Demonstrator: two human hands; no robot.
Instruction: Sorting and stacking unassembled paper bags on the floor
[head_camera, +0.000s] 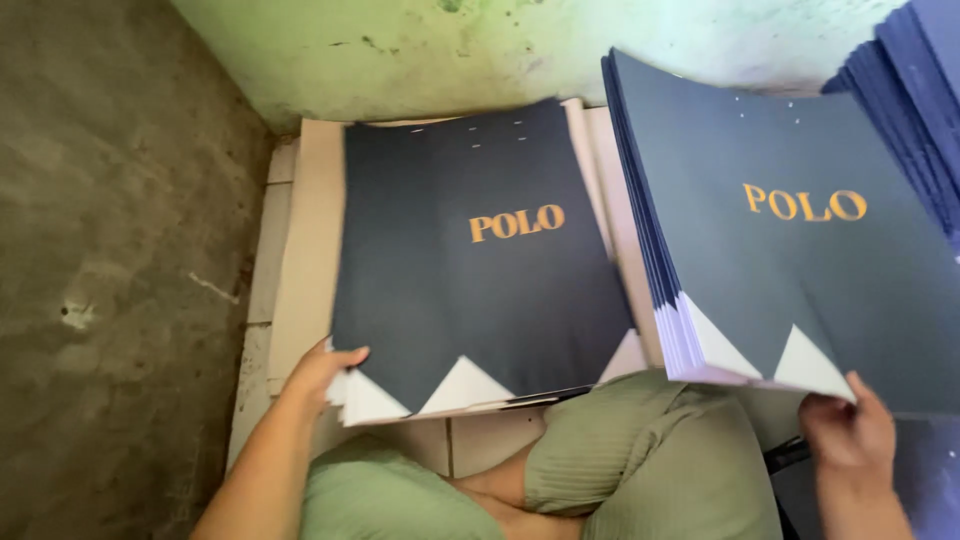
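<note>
Two stacks of dark navy printed sheets lie side by side before a seated person, each sheet carrying gold lettering and white triangular notches along its near edge. The left stack (470, 260) rests flat on pale cardboard (305, 250) laid over a tiled floor (262, 270), probably to keep the sheets off the grime. The left hand (325, 370) sits at this stack's near left corner, thumb on top and fingers curled narrowly under the edge, gripping the corner as if to square the sheets or steady them.

The right stack (800, 260) is thicker and tilted, its left edge fanned so the many layers show; it seems propped on the person's lap or on something hidden beneath. The right hand (845, 435) pinches its near edge just beside a white notch, fingers closed on the topmost sheets, though how many they hold cannot be told. Holding at the near edge lets a sheet be peeled from the pile without creasing it.

More blue sheets (915, 90) are piled at the far right. A stained green wall (480, 40) stands behind, bare concrete floor (110, 250) lies to the left, and the person's green ribbed clothing (640, 450) fills the lower middle.
</note>
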